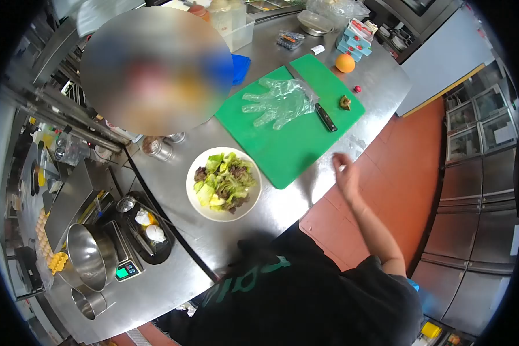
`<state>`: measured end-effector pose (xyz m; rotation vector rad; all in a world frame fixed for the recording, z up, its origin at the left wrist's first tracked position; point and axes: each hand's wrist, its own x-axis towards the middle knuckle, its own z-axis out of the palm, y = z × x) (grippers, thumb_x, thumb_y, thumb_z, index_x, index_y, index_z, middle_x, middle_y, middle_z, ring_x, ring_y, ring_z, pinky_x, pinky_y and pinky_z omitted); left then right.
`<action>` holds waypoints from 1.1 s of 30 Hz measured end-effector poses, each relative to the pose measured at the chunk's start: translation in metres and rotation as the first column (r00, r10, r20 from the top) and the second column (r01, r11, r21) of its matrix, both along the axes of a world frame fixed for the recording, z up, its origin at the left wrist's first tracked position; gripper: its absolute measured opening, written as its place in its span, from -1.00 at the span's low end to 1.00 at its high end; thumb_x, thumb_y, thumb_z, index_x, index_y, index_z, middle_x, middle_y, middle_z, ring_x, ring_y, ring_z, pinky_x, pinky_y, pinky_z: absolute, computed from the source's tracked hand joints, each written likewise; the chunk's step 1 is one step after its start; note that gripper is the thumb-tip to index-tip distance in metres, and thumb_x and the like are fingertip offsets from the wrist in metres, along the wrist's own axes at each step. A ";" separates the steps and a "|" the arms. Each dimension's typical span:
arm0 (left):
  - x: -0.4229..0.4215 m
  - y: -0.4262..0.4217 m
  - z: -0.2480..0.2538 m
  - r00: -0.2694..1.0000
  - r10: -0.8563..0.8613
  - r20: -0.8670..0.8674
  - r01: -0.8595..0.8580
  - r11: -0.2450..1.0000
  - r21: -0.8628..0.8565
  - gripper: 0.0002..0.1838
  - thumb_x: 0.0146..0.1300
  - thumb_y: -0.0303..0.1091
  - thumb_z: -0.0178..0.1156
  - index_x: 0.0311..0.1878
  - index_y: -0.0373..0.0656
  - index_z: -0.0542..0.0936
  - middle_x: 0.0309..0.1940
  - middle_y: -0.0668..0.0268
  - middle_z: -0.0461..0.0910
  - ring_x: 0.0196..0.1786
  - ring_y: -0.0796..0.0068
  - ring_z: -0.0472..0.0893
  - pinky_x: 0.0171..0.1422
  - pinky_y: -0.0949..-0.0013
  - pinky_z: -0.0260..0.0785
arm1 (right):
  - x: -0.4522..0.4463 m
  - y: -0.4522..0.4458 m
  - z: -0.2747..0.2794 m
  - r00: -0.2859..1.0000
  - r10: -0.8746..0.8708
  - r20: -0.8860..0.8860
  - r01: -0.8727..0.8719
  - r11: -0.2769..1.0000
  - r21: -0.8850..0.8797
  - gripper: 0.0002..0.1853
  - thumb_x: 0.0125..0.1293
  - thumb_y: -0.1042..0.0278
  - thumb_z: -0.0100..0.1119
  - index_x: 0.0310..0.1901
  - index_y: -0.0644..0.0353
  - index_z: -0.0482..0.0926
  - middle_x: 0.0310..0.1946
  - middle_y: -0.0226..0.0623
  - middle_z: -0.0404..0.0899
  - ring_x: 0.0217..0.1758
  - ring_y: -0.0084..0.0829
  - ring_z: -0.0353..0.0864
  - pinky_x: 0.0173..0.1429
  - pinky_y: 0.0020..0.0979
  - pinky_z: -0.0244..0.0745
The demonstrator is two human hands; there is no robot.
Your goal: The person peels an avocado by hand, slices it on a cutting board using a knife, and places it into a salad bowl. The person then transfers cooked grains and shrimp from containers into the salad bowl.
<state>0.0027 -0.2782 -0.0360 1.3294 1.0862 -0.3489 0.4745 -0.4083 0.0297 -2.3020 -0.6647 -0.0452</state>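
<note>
My right hand (346, 174) hangs just off the near right edge of the green cutting board (271, 150), its fingers loosely curled and apart, with nothing seen in them. Out of sight is my left hand. A clear plastic glove (282, 102) lies spread on the board, partly over the blade of a black-handled knife (326, 117). A small brown piece of food (345, 102) rests near the board's right corner. Left of the board stands a white bowl (191, 197) of mixed green and dark red salad leaves (226, 180).
An orange (345, 63), a small red item (357, 89), blue cartons (353, 44) and a metal bowl (315, 23) stand beyond the board. Shakers (156, 148) are left of the salad. Further left are a scale (125, 269), a steel mixing bowl (91, 256) and a black tray (155, 252).
</note>
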 end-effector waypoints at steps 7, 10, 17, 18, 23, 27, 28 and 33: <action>0.089 -0.053 0.011 0.971 0.097 -0.218 -0.075 0.991 0.109 -0.78 0.24 -0.40 0.18 -0.08 -0.28 0.59 -0.32 0.26 0.64 -0.33 0.61 0.57 -0.28 0.51 0.42 | 0.271 0.002 -0.019 0.995 0.094 -0.043 -0.100 0.973 -0.208 -0.17 -0.04 0.07 0.45 0.25 0.16 0.27 0.12 -0.05 0.37 0.10 -0.10 0.49 0.10 -0.19 0.44; 0.146 -0.061 0.043 0.963 0.209 -0.171 -0.168 0.959 0.229 -0.78 0.23 -0.42 0.18 -0.09 -0.28 0.60 -0.32 0.26 0.65 -0.33 0.63 0.57 -0.27 0.52 0.41 | 0.301 0.014 -0.032 0.940 0.290 -0.182 -0.335 0.886 -0.320 -0.10 -0.10 0.06 0.47 0.29 0.13 0.23 0.17 -0.05 0.31 0.22 -0.08 0.37 0.21 -0.17 0.36; 0.308 -0.002 0.106 0.893 0.281 0.350 -0.417 0.809 0.415 -0.81 0.31 -0.45 0.05 -0.18 -0.37 0.59 -0.25 0.18 0.63 -0.23 0.46 0.61 -0.07 0.42 0.45 | 0.297 0.019 -0.011 0.846 0.528 -0.069 -0.514 0.775 -0.369 -0.21 -0.14 0.24 0.44 0.21 0.10 0.31 0.10 -0.12 0.34 0.19 -0.10 0.32 0.27 -0.22 0.29; 0.331 0.009 0.102 0.853 0.339 0.397 -0.447 0.866 0.221 -0.76 0.35 -0.38 0.02 -0.12 -0.37 0.56 -0.20 0.13 0.62 -0.19 0.39 0.63 -0.05 0.38 0.47 | 0.293 0.018 -0.006 0.842 0.528 -0.109 -0.537 0.803 -0.259 -0.19 -0.16 0.26 0.46 0.22 0.10 0.31 0.08 -0.13 0.35 0.17 -0.11 0.33 0.26 -0.22 0.30; 0.475 0.014 0.115 0.687 0.576 0.443 -0.176 0.724 -0.667 -0.45 0.43 -0.03 -0.14 0.20 -0.37 0.29 -0.02 0.00 0.51 0.00 0.21 0.58 0.03 0.23 0.48 | 0.206 0.039 0.084 0.610 0.786 -0.096 -0.767 0.617 0.176 -0.04 -0.25 0.33 0.53 0.29 0.08 0.24 0.08 -0.13 0.36 0.15 -0.11 0.35 0.22 -0.18 0.28; 0.501 -0.010 0.120 0.537 0.687 0.490 -0.328 0.705 -0.629 -0.41 0.43 0.06 -0.26 0.25 -0.27 0.23 -0.02 0.06 0.47 0.05 0.25 0.53 -0.01 0.23 0.50 | 0.165 0.054 0.115 0.505 0.859 -0.081 -0.857 0.510 0.070 -0.05 -0.25 0.33 0.53 0.28 0.11 0.25 0.10 -0.13 0.35 0.14 -0.17 0.36 0.20 -0.22 0.31; 0.488 -0.006 0.115 0.543 0.615 0.572 -0.183 0.751 -0.634 -0.44 0.45 0.07 -0.32 0.25 -0.20 0.24 -0.09 0.14 0.48 -0.04 0.32 0.54 -0.07 0.29 0.50 | 0.158 0.056 0.118 0.487 0.868 -0.093 -0.868 0.494 0.060 -0.06 -0.25 0.33 0.53 0.27 0.12 0.27 0.10 -0.14 0.36 0.13 -0.19 0.38 0.18 -0.23 0.33; 0.436 -0.009 0.136 0.494 0.642 0.586 -0.457 0.765 -0.453 -0.46 0.46 0.04 -0.34 0.26 -0.18 0.24 -0.16 0.21 0.44 -0.12 0.44 0.51 -0.16 0.37 0.46 | 0.114 0.064 0.090 0.617 0.758 -0.210 -0.673 0.647 0.358 -0.42 -0.14 0.36 0.50 -0.02 0.21 0.47 -0.28 -0.33 0.50 -0.35 -0.50 0.50 -0.34 -0.49 0.42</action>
